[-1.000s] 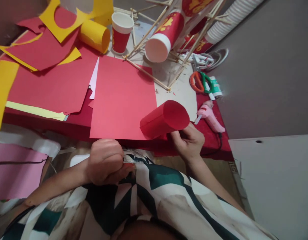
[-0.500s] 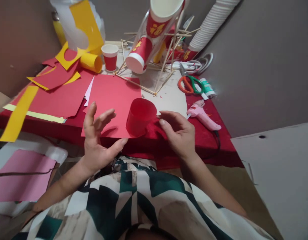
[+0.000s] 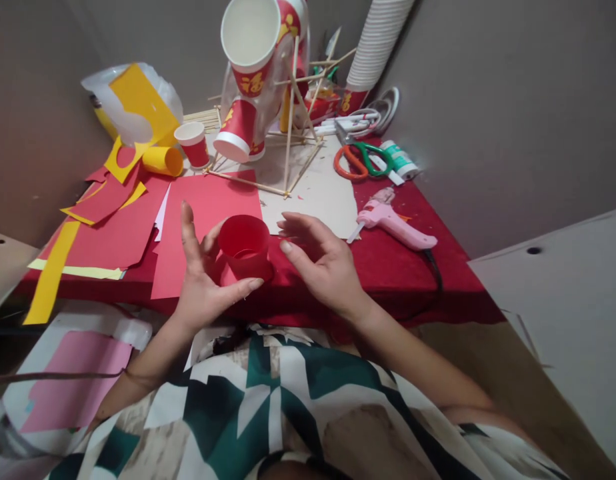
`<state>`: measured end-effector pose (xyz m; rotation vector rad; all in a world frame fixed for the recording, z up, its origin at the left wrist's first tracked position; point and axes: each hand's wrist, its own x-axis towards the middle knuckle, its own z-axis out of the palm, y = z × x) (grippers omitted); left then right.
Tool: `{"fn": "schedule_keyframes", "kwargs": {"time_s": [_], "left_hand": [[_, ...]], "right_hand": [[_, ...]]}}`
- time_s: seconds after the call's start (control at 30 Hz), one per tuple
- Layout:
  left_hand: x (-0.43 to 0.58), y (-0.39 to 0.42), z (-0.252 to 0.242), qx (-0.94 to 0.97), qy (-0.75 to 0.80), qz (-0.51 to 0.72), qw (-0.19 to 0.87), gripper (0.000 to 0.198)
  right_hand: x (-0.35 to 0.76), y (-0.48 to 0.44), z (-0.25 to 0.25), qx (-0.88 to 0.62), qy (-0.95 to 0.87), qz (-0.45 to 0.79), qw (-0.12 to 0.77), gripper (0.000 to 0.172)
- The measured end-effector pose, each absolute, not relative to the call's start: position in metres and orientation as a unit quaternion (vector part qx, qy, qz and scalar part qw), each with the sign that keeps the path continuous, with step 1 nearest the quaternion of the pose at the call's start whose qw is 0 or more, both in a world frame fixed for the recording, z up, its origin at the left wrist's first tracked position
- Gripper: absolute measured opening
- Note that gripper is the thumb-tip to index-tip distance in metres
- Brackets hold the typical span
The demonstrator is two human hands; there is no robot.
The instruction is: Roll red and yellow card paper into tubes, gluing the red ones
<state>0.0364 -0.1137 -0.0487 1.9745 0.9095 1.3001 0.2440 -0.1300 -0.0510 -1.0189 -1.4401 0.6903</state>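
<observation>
A red paper tube (image 3: 245, 248) stands upright at the near edge of the table, its open end facing up. My left hand (image 3: 202, 280) cups it from the left, thumb under its front and fingers spread behind it. My right hand (image 3: 324, 265) hovers just right of the tube with fingers curved and apart, holding nothing. Under and behind the tube lies a flat red paper sheet (image 3: 198, 207) on the red tablecloth (image 3: 398, 273).
A frame of wooden sticks with red paper cups (image 3: 261, 100) rises at the back. A pink glue gun (image 3: 393, 223), scissors (image 3: 361, 160) and a tape roll (image 3: 399, 159) lie to the right. Red and yellow paper scraps (image 3: 113, 193) cover the left. Pink paper (image 3: 73, 380) lies below left.
My left hand rose from my lap, opened and closed in around the tube. The tube turned upright. My right hand let go and spread beside it. The view tilted up.
</observation>
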Motion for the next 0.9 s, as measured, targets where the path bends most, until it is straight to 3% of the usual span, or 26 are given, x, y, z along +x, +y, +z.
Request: {"fn": "schedule_keyframes", "kwargs": {"time_s": [0.13,0.37,0.9], "left_hand": [[0.0382,-0.1088,-0.0494,0.758,0.362,0.492,0.23,0.132],[0.0365,-0.1075,-0.0557,0.752,0.391,0.47,0.245,0.132],[0.0385,-0.108,-0.0534,0.768,0.401,0.435,0.243,0.121]], "right_hand": [[0.2396,-0.1258,-0.0541,-0.414,-0.624,0.341,0.568,0.04],[0.2424,-0.124,-0.0546,-0.412,-0.649,0.379,0.515,0.052],[0.2437,-0.1251,-0.0557,-0.423,-0.69,0.334,0.483,0.05]]}}
